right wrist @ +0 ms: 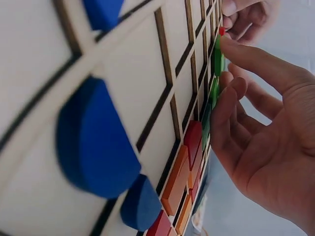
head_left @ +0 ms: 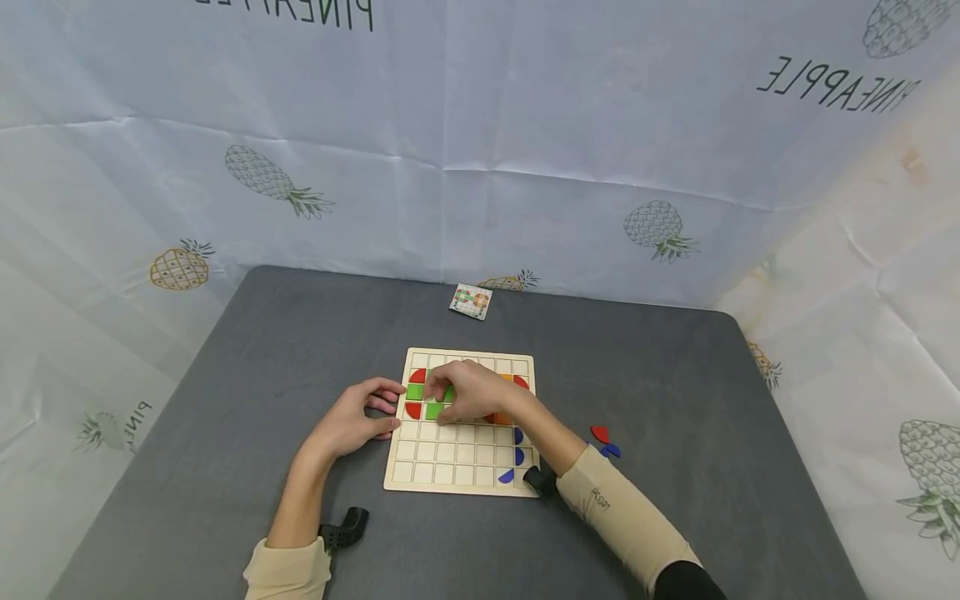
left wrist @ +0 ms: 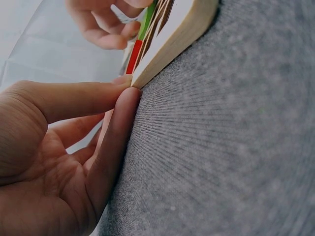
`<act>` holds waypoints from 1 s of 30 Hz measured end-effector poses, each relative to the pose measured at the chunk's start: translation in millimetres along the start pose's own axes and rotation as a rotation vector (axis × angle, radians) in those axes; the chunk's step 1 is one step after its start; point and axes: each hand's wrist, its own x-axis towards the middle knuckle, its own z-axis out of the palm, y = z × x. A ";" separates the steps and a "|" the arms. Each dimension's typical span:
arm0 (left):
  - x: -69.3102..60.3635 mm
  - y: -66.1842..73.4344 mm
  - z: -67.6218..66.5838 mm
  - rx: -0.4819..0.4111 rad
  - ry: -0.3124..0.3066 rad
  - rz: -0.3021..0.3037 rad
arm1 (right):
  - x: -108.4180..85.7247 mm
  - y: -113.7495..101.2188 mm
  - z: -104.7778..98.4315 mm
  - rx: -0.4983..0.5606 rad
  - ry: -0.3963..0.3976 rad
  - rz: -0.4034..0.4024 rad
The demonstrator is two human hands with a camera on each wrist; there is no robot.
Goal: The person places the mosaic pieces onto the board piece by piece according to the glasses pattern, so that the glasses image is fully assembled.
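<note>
A square wooden grid board [head_left: 442,477] lies on the grey table. My left hand [head_left: 352,421] holds its left edge; in the left wrist view, thumb and a finger meet at the board's edge. My right hand [head_left: 476,392] reaches over the board's upper left. In the right wrist view, its thumb touches a green piece [right wrist: 218,56], with a gap between thumb and fingertips. Green squares [head_left: 415,392] and red quarter-rounds [head_left: 413,411] fill cells there. Orange and red pieces [head_left: 504,418] are partly hidden by the right forearm. Blue pieces [right wrist: 98,142] sit along the right side.
Loose on the table, right of the board, are a red piece [head_left: 600,433] and blue pieces [head_left: 611,451]. A small pattern card [head_left: 471,302] lies behind the board near the far edge. A pineapple-print cloth [head_left: 480,125] hangs behind the table.
</note>
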 end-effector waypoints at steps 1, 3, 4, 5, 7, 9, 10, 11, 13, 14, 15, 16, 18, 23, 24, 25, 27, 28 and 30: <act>-0.1 0.1 -0.1 -0.002 0.001 0.001 | 0.4 0.4 -0.2 0.004 -0.001 0.001; -0.3 0.3 -0.4 -0.004 -0.001 0.001 | 1.1 1.1 -0.3 0.008 -0.001 0.000; -0.4 0.5 -0.5 -0.005 -0.002 0.001 | 1.5 1.4 -0.2 0.008 0.001 -0.003; -0.5 0.7 -0.5 -0.006 -0.001 0.000 | 1.8 1.5 0.0 0.008 0.004 -0.009; -0.6 1.0 -0.5 -0.005 -0.001 -0.002 | 2.6 1.7 0.7 0.004 0.009 -0.015; -0.7 1.2 -0.4 -0.003 -0.004 -0.002 | 3.2 1.9 1.7 -0.006 0.011 -0.018; -0.7 1.2 -0.4 -0.003 -0.004 -0.001 | 3.3 1.7 2.0 -0.010 0.012 -0.019; -0.6 1.2 -0.4 -0.003 -0.004 -0.002 | 3.3 1.7 2.3 -0.014 0.011 -0.020; -0.7 1.2 -0.3 -0.001 -0.003 -0.002 | 3.1 1.7 2.7 -0.021 0.011 -0.018; -0.7 1.2 -0.3 -0.001 -0.004 -0.001 | 2.6 1.6 2.6 -0.024 0.010 -0.017; -0.7 1.3 -0.3 0.000 -0.004 -0.002 | 1.8 1.5 2.2 -0.022 0.010 -0.018; -0.8 1.5 -0.2 0.000 -0.004 -0.002 | 0.7 1.5 1.7 -0.017 0.012 -0.020; -1.0 2.1 -0.2 -0.003 -0.005 -0.003 | -2.2 1.8 0.4 -0.005 0.019 -0.026; -1.8 3.6 0.0 -0.004 -0.008 -0.006 | -15.1 5.0 -5.7 0.052 0.044 -0.048; -1.9 3.8 0.1 -0.003 -0.008 -0.006 | -18.7 5.6 -7.4 0.069 0.049 -0.048; -2.0 4.0 0.1 -0.002 -0.008 -0.006 | -22.4 6.4 -9.2 0.082 0.054 -0.051; -2.2 4.2 0.2 -0.002 -0.006 -0.009 | -29.7 8.3 -12.3 0.112 0.062 -0.052; -2.2 4.2 0.1 -0.001 -0.007 -0.010 | -33.7 9.4 -13.7 0.120 0.066 -0.048; -2.2 4.1 -0.1 -0.001 -0.006 -0.014 | -41.8 11.8 -16.5 0.114 0.080 -0.040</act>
